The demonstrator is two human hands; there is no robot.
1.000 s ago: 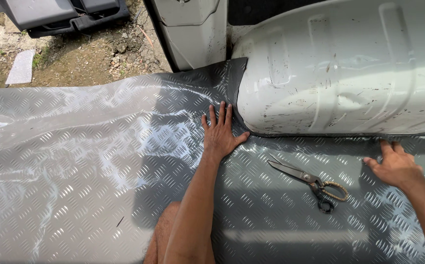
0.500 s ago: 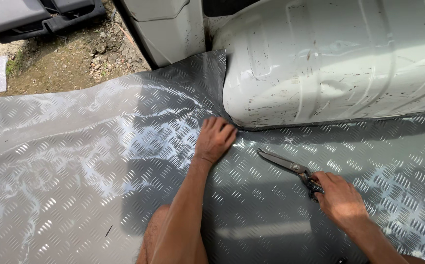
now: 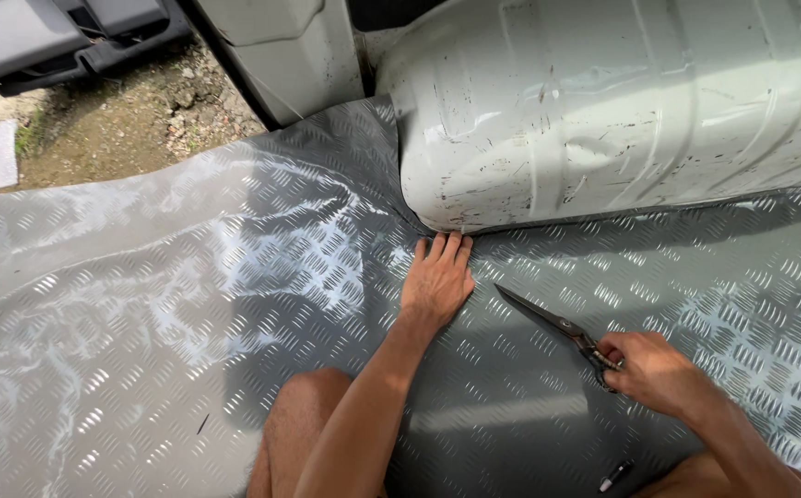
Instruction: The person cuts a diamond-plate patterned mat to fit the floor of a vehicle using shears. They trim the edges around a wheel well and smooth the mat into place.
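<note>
Head view: left hand flat, fingers together, pressing tread-pattern sheet at wheel-arch base. Right hand closed on scissors handles; blades point up-left toward left hand, near, not touching.

L hand flat, palm down | R hand fisted grip

The floor mat is grey and glossy, stamped all over with a raised diamond-tread pattern of short crossing dashes, with white glare left of the wheel arch. The wheel arch is off-white, speckled with dark scuffs and scratches. Just below it, on the mat, the scissors have dark steel blades. Below the scissors lies a black marker with a pale tip. Up and left of the arch, the ground is brown earth.
</note>
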